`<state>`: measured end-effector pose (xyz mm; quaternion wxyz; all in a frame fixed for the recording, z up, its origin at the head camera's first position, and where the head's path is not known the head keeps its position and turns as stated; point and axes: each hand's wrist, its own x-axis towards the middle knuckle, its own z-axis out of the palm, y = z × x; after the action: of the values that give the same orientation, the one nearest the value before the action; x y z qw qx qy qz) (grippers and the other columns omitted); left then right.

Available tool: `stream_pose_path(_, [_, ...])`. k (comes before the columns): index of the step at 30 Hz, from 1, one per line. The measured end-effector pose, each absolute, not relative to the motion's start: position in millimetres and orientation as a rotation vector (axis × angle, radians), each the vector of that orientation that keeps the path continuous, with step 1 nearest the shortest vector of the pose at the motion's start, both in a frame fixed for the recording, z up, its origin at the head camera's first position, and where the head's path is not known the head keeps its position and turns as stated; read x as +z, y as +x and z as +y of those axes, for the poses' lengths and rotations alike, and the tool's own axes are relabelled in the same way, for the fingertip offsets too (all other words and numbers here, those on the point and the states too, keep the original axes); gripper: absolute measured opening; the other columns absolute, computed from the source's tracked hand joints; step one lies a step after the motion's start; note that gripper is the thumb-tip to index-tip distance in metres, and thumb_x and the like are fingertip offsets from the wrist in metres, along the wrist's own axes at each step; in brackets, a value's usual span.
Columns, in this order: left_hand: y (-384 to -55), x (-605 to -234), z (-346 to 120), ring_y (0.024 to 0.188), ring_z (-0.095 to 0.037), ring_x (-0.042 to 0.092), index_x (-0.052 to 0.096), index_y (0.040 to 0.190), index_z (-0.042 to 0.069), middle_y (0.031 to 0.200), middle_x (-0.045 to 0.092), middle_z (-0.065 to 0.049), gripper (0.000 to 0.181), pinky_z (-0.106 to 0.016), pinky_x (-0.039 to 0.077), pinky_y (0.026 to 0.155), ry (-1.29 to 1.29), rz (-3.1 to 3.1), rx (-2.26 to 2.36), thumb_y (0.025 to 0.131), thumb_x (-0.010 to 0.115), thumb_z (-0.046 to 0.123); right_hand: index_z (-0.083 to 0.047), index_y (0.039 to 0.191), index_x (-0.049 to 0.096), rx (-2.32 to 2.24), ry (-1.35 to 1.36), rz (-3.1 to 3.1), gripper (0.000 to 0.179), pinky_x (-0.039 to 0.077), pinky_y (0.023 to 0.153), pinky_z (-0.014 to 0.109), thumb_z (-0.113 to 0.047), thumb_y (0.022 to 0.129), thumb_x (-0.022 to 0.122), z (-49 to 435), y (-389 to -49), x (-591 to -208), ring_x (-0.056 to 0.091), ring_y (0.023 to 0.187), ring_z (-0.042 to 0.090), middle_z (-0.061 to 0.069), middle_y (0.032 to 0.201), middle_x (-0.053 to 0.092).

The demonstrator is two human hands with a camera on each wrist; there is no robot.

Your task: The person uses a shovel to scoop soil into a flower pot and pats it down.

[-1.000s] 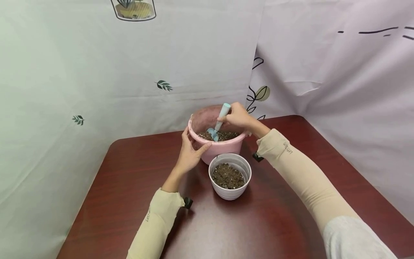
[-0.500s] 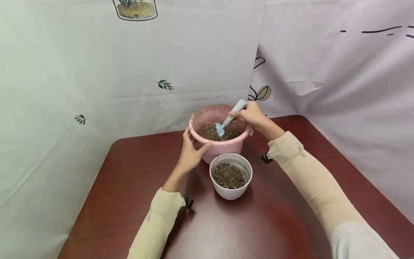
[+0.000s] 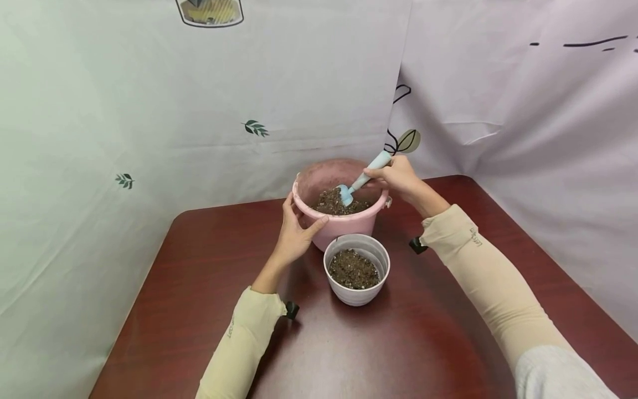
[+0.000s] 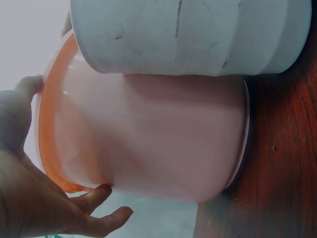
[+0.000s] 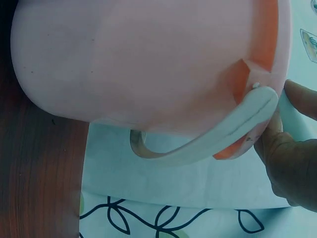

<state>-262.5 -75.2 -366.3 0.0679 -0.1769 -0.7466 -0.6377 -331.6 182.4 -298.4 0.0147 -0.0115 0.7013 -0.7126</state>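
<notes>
A pink bucket [image 3: 349, 224] holds dark, white-flecked soil [image 3: 329, 203]. My left hand [image 3: 293, 237] grips its left side, thumb on the front rim and fingers against the outer wall, as the left wrist view also shows. My right hand [image 3: 402, 177] holds a small light-blue trowel [image 3: 364, 178] by its pale handle over the bucket's right side. The trowel is tilted, its blade in the soil. In the right wrist view, the bucket's wall hides the trowel. Just in front of the bucket stands a white pot [image 3: 354, 298] with soil [image 3: 354, 269] inside.
Everything stands on a dark red-brown table [image 3: 224, 244] with rounded back corners. Pale printed cloth [image 3: 199, 100] hangs close behind and to the right. The bucket's white handle [image 5: 208, 141] hangs down on its right side.
My right hand has moved right, and the trowel has gone from nearly upright to leaning right. Its blade has shifted right through the soil, which is heaped at left. The left hand stays put.
</notes>
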Motion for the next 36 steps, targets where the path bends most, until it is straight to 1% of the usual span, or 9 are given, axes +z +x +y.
stream_pose_path(5, [-273.9,-382.0,-76.0,0.14,-0.045,0.03,-0.001,0.155,0.002,0.156,0.016,-0.031,0.102,-0.055,0.029,0.113,-0.529,-2.236,-1.907,0.089,0.075,0.012,0.002,0.081,0.068,-2.236,-0.021,2.167,0.009,0.058,0.075,0.033,0.002,0.089,0.07,186.0,-330.1,-297.7,0.073,0.066,0.02,0.011,0.07,0.071])
stream_pose_path(9, [-275.0,-384.9,-76.1,0.139,-0.041,0.033,0.003,0.156,0.005,0.155,0.018,-0.027,0.101,-0.052,0.032,0.112,-0.507,-2.241,-1.864,0.088,0.077,0.017,0.004,0.083,0.064,-2.29,-0.02,2.103,0.008,0.058,0.074,0.033,0.005,0.09,0.068,186.6,-329.0,-297.0,0.073,0.067,0.022,0.012,0.072,0.07])
stream_pose_path(13, [-273.2,-384.8,-75.0,0.137,-0.038,0.036,0.006,0.156,0.005,0.152,0.02,-0.027,0.101,-0.048,0.034,0.112,-0.454,-2.283,-1.8,0.087,0.078,0.02,0.006,0.089,0.059,-2.329,-0.025,2.08,0.008,0.058,0.075,0.033,0.005,0.09,0.067,187.7,-327.2,-296.2,0.072,0.068,0.02,0.011,0.075,0.069])
stream_pose_path(16, [-269.2,-383.8,-74.2,0.137,-0.038,0.035,0.002,0.156,0.003,0.149,0.019,-0.029,0.105,-0.045,0.034,0.113,-0.407,-2.323,-1.77,0.087,0.078,0.023,0.006,0.092,0.059,-2.355,-0.031,2.075,0.008,0.059,0.072,0.031,0.004,0.091,0.067,190.0,-325.5,-294.6,0.073,0.068,0.02,0.011,0.074,0.07])
stream_pose_path(19, [-260.2,-381.1,-75.3,0.136,-0.041,0.037,-0.003,0.155,0.001,0.15,0.017,-0.031,0.108,-0.048,0.035,0.112,-0.365,-2.393,-1.737,0.088,0.077,0.028,0.005,0.092,0.059,-2.416,-0.059,2.034,0.007,0.059,0.066,0.027,0.004,0.091,0.066,194.2,-322.8,-290.6,0.073,0.067,0.021,0.011,0.073,0.071])
stream_pose_path(22, [-243.0,-378.3,-79.5,0.132,-0.046,0.04,-0.005,0.155,0.001,0.151,0.016,-0.032,0.11,-0.053,0.039,0.107,-0.364,-2.5,-1.71,0.088,0.076,0.034,0.005,0.092,0.059,-2.484,-0.105,1.942,0.007,0.059,0.065,0.027,0.005,0.091,0.066,199.4,-316.4,-285.6,0.073,0.066,0.023,0.013,0.073,0.072])
stream_pose_path(25, [-223.0,-377.3,-84.1,0.127,-0.049,0.044,-0.004,0.156,0.001,0.152,0.015,-0.033,0.112,-0.056,0.043,0.102,-0.45,-2.629,-1.677,0.087,0.077,0.036,0.005,0.09,0.06,-2.52,-0.137,1.859,0.006,0.059,0.066,0.029,0.005,0.091,0.066,205.0,-307.2,-279.6,0.073,0.068,0.024,0.015,0.076,0.072])
stream_pose_path(29, [-204.1,-383.0,-84.5,0.124,-0.047,0.047,0.001,0.155,-0.003,0.15,0.017,-0.036,0.113,-0.055,0.043,0.102,-0.637,-2.772,-1.629,0.084,0.081,0.034,0.004,0.086,0.063,-2.546,-0.17,1.791,0.005,0.059,0.068,0.03,0.006,0.09,0.066,212.0,-292.4,-272.8,0.074,0.07,0.023,0.016,0.078,0.073])
stream_pose_path(36, [-193.8,-392.7,-75.4,0.142,-0.04,0.024,0.014,0.152,-0.008,0.15,0.022,-0.033,0.108,-0.054,0.026,0.114,-0.815,-2.831,-1.534,0.079,0.084,0.028,0.003,0.086,0.065,-2.55,-0.272,1.714,0.006,0.059,0.062,0.027,0.007,0.09,0.067,220.8,-258.4,-270.1,0.073,0.069,0.021,0.015,0.079,0.072])
